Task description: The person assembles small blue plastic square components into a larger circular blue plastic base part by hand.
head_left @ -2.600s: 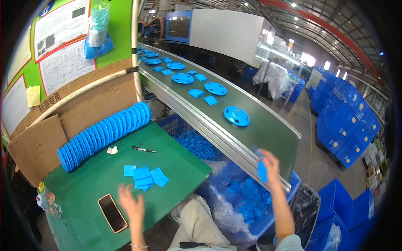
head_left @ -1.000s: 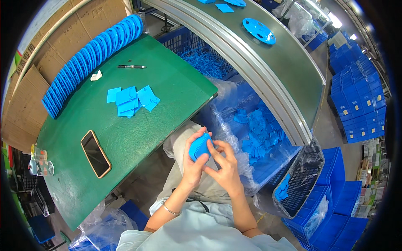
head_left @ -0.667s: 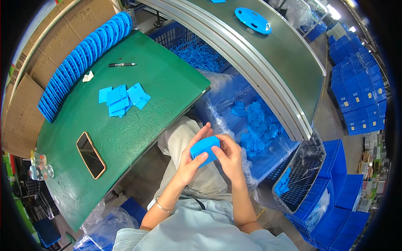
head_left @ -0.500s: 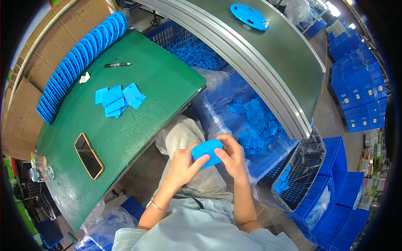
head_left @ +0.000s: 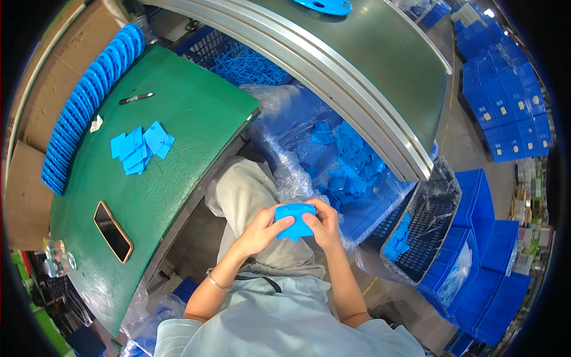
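Between both hands, above my lap, I hold a blue plastic piece [head_left: 295,222], roughly rectangular with a rounded upper edge. My left hand [head_left: 260,229] grips its left side with the thumb on the face. My right hand [head_left: 324,224] grips the right side the same way, the other fingers behind it. Whether it is one part or a few stacked together I cannot tell. Beyond my hands, many similar blue pieces [head_left: 351,160] lie in a bin lined with clear plastic film [head_left: 285,172]. Several flat blue plates [head_left: 135,150] lie overlapping on the green table [head_left: 184,113] at left.
A phone [head_left: 113,231], a pen [head_left: 136,99] and a long row of blue discs [head_left: 89,101] are on the table. A conveyor [head_left: 380,71] with a metal rail crosses ahead, carrying a blue disc [head_left: 326,6]. A black basket [head_left: 425,238] with a few blue pieces stands right, beside blue crates [head_left: 482,291].
The blue piece has turned from tilted to nearly level, its face now toward me, still in both hands. The view has shifted, so the table and conveyor appear further left.
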Tool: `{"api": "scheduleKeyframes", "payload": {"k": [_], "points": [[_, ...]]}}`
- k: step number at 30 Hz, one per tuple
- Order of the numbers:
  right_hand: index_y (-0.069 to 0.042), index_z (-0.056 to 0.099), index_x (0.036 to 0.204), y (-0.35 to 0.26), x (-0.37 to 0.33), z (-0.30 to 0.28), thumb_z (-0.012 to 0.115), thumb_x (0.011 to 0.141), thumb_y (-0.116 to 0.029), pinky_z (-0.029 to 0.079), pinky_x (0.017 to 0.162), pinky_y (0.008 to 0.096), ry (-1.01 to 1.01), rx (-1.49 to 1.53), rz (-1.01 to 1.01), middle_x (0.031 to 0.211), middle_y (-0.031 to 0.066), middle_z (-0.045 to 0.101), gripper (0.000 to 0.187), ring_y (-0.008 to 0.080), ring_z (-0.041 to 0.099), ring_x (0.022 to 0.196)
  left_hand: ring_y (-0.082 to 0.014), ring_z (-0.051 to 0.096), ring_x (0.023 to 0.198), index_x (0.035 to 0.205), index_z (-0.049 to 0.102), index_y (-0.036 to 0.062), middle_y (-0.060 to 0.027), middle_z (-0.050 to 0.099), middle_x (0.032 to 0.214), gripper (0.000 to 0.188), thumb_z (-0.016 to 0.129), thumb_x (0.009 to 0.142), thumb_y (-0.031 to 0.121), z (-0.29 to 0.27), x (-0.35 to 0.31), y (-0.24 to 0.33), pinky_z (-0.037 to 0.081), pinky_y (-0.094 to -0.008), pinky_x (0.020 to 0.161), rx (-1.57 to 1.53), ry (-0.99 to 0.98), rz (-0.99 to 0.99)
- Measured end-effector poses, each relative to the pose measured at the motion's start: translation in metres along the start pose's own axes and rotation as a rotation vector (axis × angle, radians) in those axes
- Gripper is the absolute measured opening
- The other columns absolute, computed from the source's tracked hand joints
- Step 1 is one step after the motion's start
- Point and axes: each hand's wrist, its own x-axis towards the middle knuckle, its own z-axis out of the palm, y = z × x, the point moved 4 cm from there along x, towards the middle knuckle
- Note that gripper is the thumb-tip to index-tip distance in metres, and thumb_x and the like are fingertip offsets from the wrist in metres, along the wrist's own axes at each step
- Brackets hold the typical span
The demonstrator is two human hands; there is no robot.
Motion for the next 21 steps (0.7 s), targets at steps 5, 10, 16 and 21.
{"api": "scheduleKeyframes", "payload": {"k": [5,10,16,21], "points": [[0.001,0.059,0.086,0.007,-0.004,-0.015,0.064,0.084,-0.03,0.04,0.062,0.0214,0.141,-0.005,-0.023,0.078,0.0008,0.057,0.031,0.006,0.051,0.072,-0.0103,0.059,0.069,0.118,0.053,-0.0033,-0.0062,0.063,0.083,0.039,0.053,0.094,0.027,0.005,0.019,-0.007,0.048,-0.0228,0.06,0.011,-0.023,-0.042],[-0.001,0.061,0.092,0.012,-0.022,-0.054,0.063,0.085,-0.021,0.04,0.059,0.0208,0.255,-0.111,0.025,0.075,-0.0022,0.057,0.021,0.0044,0.05,0.069,-0.0137,0.06,0.069,0.12,0.052,0.0011,-0.008,0.064,0.081,0.04,0.05,0.094,0.03,0.019,0.036,-0.019,0.049,-0.027,0.063,0.074,-0.13,0.001],[-0.002,0.059,0.097,0.044,-0.141,-0.273,0.061,0.087,-0.018,0.038,0.058,0.0224,1.119,-0.411,0.008,0.081,0.0007,0.056,0.019,0.0069,0.047,0.068,-0.0154,0.061,0.071,0.123,0.052,0.0048,-0.0083,0.064,0.084,0.04,0.045,0.095,0.033,-0.007,0.029,0.0,0.048,-0.029,0.07,0.33,-0.043,0.084],[0.0,0.059,0.095,0.046,-0.167,-0.314,0.065,0.077,-0.012,0.043,0.076,0.0405,1.237,-1.392,0.318,0.09,0.0135,0.058,0.022,0.0293,0.054,0.087,-0.0253,0.061,0.086,0.103,0.062,0.0024,-0.0129,0.064,0.092,0.022,0.054,0.083,0.006,-0.072,0.021,0.04,0.047,-0.0343,0.078,0.817,0.486,0.401]]}}
